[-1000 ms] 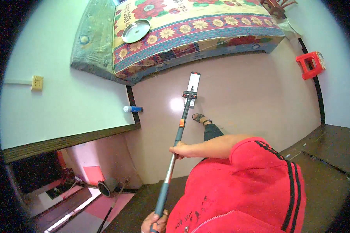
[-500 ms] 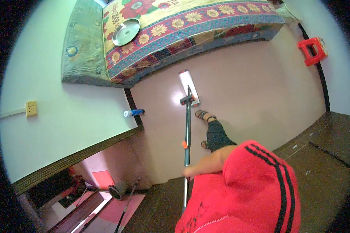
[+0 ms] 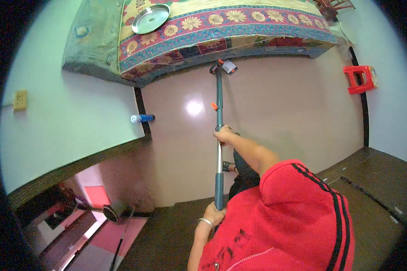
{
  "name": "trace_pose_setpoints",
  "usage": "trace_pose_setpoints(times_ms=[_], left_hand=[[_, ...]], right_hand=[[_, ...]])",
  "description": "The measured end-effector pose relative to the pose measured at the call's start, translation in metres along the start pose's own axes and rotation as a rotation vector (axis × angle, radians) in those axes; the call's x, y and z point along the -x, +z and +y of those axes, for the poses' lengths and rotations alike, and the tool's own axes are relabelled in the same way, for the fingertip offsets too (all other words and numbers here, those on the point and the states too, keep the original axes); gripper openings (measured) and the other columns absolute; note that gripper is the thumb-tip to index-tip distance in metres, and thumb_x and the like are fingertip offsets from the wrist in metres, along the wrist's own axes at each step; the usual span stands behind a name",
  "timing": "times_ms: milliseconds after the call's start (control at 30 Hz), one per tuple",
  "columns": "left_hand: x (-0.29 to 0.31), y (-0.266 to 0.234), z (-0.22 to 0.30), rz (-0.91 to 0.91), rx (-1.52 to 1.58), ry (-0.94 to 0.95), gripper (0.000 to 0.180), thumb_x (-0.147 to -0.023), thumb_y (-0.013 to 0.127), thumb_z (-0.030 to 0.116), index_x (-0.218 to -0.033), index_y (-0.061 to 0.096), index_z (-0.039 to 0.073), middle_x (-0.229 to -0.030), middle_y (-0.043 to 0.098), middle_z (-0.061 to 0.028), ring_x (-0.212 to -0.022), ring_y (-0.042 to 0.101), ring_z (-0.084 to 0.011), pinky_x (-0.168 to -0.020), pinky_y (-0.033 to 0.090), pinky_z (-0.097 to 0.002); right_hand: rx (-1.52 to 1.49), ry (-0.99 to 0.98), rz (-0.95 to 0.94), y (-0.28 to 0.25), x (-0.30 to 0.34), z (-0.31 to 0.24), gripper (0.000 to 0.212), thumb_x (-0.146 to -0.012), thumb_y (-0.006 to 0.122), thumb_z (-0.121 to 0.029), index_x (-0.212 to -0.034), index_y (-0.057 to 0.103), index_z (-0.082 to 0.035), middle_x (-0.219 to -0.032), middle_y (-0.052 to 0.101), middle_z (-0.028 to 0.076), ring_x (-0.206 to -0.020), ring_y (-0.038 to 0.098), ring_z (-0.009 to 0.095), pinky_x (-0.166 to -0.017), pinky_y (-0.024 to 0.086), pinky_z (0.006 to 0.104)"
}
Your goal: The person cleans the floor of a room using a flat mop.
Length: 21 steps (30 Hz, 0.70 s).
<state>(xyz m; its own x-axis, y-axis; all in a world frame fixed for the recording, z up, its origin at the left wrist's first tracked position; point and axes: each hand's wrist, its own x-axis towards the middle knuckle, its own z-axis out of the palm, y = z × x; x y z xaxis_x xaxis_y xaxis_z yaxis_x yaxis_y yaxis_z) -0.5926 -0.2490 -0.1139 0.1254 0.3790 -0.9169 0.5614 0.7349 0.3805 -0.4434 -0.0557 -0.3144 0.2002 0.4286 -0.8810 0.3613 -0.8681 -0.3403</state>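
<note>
A flat mop with a grey-green and silver pole (image 3: pixel 220 92) reaches away from me across the floor. My right hand (image 3: pixel 224 134) is wrapped round the middle of the pole, below its orange clip (image 3: pixel 214 106). Lower down, close to my red jacket, my left hand (image 3: pixel 214 214) grips the near end of the handle; a pale bangle is on that wrist. The white mop head (image 3: pixel 229 67) lies at the bed's lower edge, and part of it is hidden there.
A bed (image 3: pixel 257 28) with a flowered cover stands across the far side, with a round metal tray (image 3: pixel 151 19) on it. By the left wall lies a blue-and-white bottle (image 3: pixel 143 118). At the right wall is a red plastic stool (image 3: pixel 360 79). A doorway opens at lower left.
The mop head has moved away from me, from the open floor to the bed's edge. My right hand has gone forward with the pole, and my left hand has come into view.
</note>
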Motion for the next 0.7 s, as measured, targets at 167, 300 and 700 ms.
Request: trace_pose_setpoints(times_ms=[167, 300, 700], left_hand=[[0.039, -0.003, -0.036, 0.148, -0.103, -0.034, 0.026, -0.067, 0.056, 0.014, -0.086, 0.049, -0.001, -0.060, 0.054, -0.0114, -0.047, 0.054, -0.0182, -0.045, 0.043, -0.0316], [0.117, 0.011, -0.118, 0.263, -0.229, -0.276, 0.033, -0.063, 0.060, 0.019, -0.090, 0.053, 0.002, -0.080, 0.057, -0.0222, -0.080, 0.056, -0.0358, -0.069, 0.043, -0.0383], [0.281, 0.073, -0.110, 0.591, -0.373, -0.611, 0.039, -0.067, 0.062, 0.022, -0.100, 0.050, 0.005, -0.076, 0.056, -0.0248, -0.076, 0.054, -0.0405, -0.062, 0.044, -0.0441]], right_hand=[[-0.006, -0.097, -0.018, 0.037, 0.035, 0.031, 0.024, -0.071, 0.057, -0.020, -0.074, 0.052, 0.003, -0.061, 0.056, 0.011, -0.050, 0.056, 0.022, -0.047, 0.049, 0.0347], [0.068, 0.018, -0.102, 0.138, 0.087, 0.108, 0.039, -0.074, 0.056, -0.021, -0.094, 0.041, 0.008, -0.079, 0.056, 0.021, -0.064, 0.059, 0.027, -0.051, 0.048, 0.0366], [0.003, 0.100, -0.954, 0.201, 0.238, 0.144, 0.033, -0.078, 0.050, -0.027, -0.077, 0.047, 0.005, -0.064, 0.052, 0.015, -0.048, 0.056, 0.026, -0.042, 0.050, 0.0367]])
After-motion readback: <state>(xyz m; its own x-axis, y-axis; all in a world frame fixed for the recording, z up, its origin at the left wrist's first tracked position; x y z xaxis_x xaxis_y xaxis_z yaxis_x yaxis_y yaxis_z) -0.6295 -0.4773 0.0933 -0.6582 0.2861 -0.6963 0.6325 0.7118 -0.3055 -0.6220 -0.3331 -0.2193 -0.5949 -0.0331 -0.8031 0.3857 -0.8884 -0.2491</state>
